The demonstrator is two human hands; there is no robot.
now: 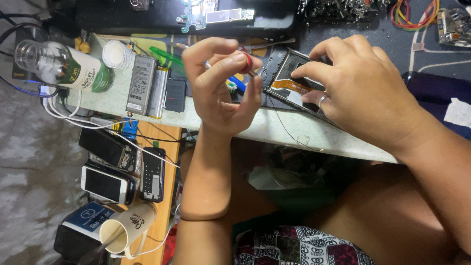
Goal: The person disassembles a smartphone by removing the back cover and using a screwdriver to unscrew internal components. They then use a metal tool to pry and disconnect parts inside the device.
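Gripping a red-capped screwdriver (247,64), the left hand (221,88) is held above the bench edge (274,130), fingers pinched on its handle. An opened phone (294,81) is pressed flat on the bench by the right hand (363,93), fingers spread narrowly.

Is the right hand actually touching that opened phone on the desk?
Touching. The head view shows the right hand resting on the opened phone, with its index fingertip pressed on the dark inner part and a ringed finger against the phone's lower edge.

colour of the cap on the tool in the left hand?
Red: the round cap of the small screwdriver, pinched by the left hand. Head view, the only one.
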